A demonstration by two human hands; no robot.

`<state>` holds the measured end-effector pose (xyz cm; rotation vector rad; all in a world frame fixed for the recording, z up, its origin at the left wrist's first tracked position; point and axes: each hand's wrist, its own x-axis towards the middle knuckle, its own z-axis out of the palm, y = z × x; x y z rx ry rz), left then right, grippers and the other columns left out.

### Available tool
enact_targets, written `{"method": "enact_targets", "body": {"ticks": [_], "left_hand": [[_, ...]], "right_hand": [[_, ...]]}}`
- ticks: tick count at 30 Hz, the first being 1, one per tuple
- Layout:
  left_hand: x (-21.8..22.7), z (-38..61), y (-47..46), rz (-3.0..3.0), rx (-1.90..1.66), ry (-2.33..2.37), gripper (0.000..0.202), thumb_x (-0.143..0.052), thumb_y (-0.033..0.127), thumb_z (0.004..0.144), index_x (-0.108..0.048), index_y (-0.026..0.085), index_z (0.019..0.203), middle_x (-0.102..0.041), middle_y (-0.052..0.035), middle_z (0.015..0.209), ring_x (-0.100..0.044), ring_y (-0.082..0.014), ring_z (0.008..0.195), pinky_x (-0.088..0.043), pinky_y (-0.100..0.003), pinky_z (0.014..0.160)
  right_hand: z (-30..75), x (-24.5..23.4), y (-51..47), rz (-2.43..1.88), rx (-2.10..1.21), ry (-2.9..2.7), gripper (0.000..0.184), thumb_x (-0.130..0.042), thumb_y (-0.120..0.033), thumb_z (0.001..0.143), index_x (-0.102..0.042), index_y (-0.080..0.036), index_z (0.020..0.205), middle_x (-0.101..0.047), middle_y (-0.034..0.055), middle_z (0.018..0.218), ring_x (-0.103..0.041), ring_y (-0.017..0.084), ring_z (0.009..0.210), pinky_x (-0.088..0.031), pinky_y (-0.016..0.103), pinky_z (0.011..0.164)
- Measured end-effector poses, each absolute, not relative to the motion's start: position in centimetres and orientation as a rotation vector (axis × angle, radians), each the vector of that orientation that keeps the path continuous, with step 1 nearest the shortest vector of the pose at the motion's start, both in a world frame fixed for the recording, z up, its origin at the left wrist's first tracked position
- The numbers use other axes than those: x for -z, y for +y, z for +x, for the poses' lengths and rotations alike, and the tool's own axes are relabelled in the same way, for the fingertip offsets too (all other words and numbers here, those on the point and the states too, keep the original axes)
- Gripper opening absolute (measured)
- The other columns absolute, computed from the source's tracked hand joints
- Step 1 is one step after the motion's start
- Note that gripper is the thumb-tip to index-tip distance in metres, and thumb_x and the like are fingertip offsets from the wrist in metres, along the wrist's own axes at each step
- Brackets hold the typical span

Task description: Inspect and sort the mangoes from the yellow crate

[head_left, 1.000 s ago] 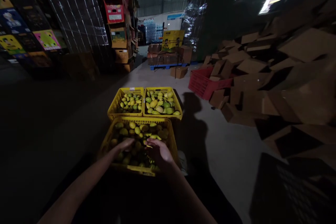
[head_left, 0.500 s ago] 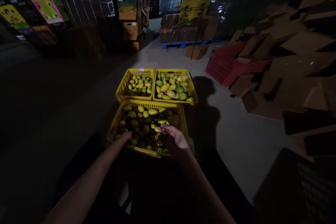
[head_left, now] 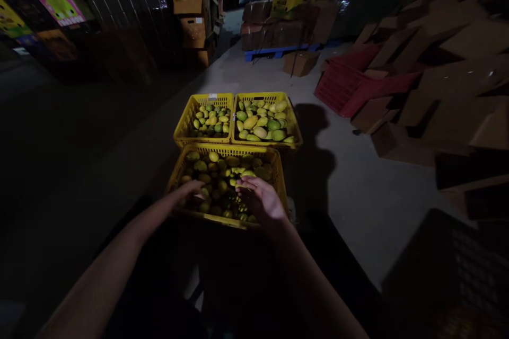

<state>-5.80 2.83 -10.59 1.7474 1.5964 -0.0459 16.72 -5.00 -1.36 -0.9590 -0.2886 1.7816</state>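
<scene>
A person's bare left hand (head_left: 191,189) and right hand (head_left: 262,201) are over the nearest of 3 rectangular yellow plastic crates, this near crate (head_left: 214,218) standing lengthwise across the front of the other 2. The oval green-and-yellow fruit (head_left: 213,157), mango-like in shape, lies in all 3 crates. The right hand's fingers are extended and loosely bent, not closed, just beside fruit near the crate's middle; the left hand is seen edge-on in shadow at the crate's left side, and whether its fingers grip anything cannot be told. The far-left yellow plastic crate (head_left: 185,123) holds smaller-looking fruit, below its rim; the far-right yellow plastic crate (head_left: 293,126) holds larger-looking fruit, spread more fully across it. Judging by this, the handling of the fruit appears unfinished: both far crates already contain fruit, apparently differing in size, while the near crate, dim and partly covered by the hands, contains plenty of mixed sizes.
</scene>
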Motion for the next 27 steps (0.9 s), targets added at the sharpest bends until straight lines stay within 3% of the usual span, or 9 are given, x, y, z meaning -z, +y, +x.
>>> {"method": "enact_targets", "body": {"ticks": [2,7,10,12,15,19,21,23,27], "left_hand": [[6.7,-5.2,3.2,1.713,0.069,1.502,0.053,-0.083,0.029,0.048,-0.065,0.014,0.095,-0.067,-0.0059,0.087,-0.063,-0.023,0.08,-0.05,-0.03,0.069],[-4.0,-4.4,2.6,1.531,-0.156,1.14,0.053,-0.069,0.04,0.066,-0.06,0.018,0.114,-0.067,-0.0088,0.098,-0.064,-0.0173,0.074,-0.049,-0.024,0.065],[-5.8,-4.8,2.2,1.469,-0.405,1.209,0.05,-0.059,0.044,0.075,-0.056,0.02,0.118,-0.064,-0.008,0.102,-0.064,-0.0146,0.068,-0.05,-0.026,0.065],[-3.9,-5.2,2.1,1.49,-0.387,1.344,0.043,-0.055,0.044,0.078,-0.057,0.019,0.113,-0.063,-0.0076,0.101,-0.063,-0.0139,0.064,-0.049,-0.027,0.062],[1.9,-5.4,1.7,1.575,-0.013,1.538,0.032,-0.048,0.041,0.082,-0.061,0.017,0.099,-0.065,-0.0054,0.091,-0.063,-0.0144,0.064,-0.047,-0.024,0.058],[9.5,-4.4,0.7,1.668,0.249,1.602,0.023,-0.056,0.033,0.077,-0.064,0.012,0.084,-0.065,-0.0062,0.072,-0.062,-0.0212,0.071,-0.046,-0.026,0.062],[12.1,-3.3,0.5,1.766,0.319,1.644,0.027,-0.06,0.03,0.074,-0.063,0.011,0.092,-0.066,-0.0089,0.081,-0.06,-0.0255,0.084,-0.046,-0.029,0.071],[14.1,-1.9,0.7,1.889,0.35,1.668,0.038,-0.06,0.028,0.075,-0.058,0.01,0.107,-0.062,-0.0142,0.104,-0.054,-0.0294,0.101,-0.043,-0.033,0.082],[16.9,1.1,2.0,2.137,0.373,1.587,0.053,-0.059,0.02,0.076,-0.045,0.011,0.127,-0.04,-0.0197,0.136,-0.034,-0.032,0.125,-0.029,-0.041,0.1]], "right_hand": [[16.3,0.6,-5.2,-1.028,-1.753,-0.248,0.01,-0.064,-0.017,0.063,-0.063,-0.017,0.073,-0.067,0.0015,0.073,-0.062,0.011,0.06,-0.051,0.021,0.055],[14.9,-0.7,-5.8,-0.955,-1.887,-0.119,0.017,-0.058,-0.035,0.073,-0.057,-0.021,0.083,-0.062,-0.0015,0.064,-0.061,0.015,0.056,-0.052,0.029,0.052],[14.8,-1.4,-6.1,-0.714,-2.046,-0.042,0.021,-0.051,-0.037,0.076,-0.056,-0.017,0.081,-0.065,0.004,0.065,-0.061,0.018,0.057,-0.051,0.03,0.048],[15.2,-1.9,-6.2,-0.636,-2.049,0.012,0.021,-0.046,-0.034,0.077,-0.056,-0.016,0.078,-0.066,0.0055,0.065,-0.061,0.018,0.056,-0.05,0.029,0.047],[16.2,-2.5,-6.2,-0.615,-1.964,0.099,0.021,-0.042,-0.032,0.079,-0.057,-0.016,0.076,-0.066,0.0046,0.065,-0.062,0.017,0.058,-0.053,0.029,0.051],[17.7,-3.1,-5.9,-0.66,-1.773,0.193,0.021,-0.042,-0.031,0.078,-0.057,-0.017,0.077,-0.066,0.0041,0.066,-0.063,0.017,0.064,-0.055,0.031,0.056],[18.3,-3.4,-5.8,-0.649,-1.72,0.218,0.019,-0.043,-0.031,0.077,-0.057,-0.018,0.078,-0.066,0.0041,0.067,-0.063,0.018,0.065,-0.056,0.031,0.056],[19.0,-3.7,-5.9,-0.61,-1.719,0.208,0.018,-0.045,-0.032,0.076,-0.057,-0.018,0.079,-0.066,0.004,0.069,-0.064,0.018,0.067,-0.056,0.031,0.058],[20.3,-3.7,-5.9,-0.62,-1.722,0.14,0.02,-0.048,-0.036,0.074,-0.058,-0.02,0.078,-0.066,0.0032,0.071,-0.064,0.017,0.069,-0.057,0.032,0.065]]}}
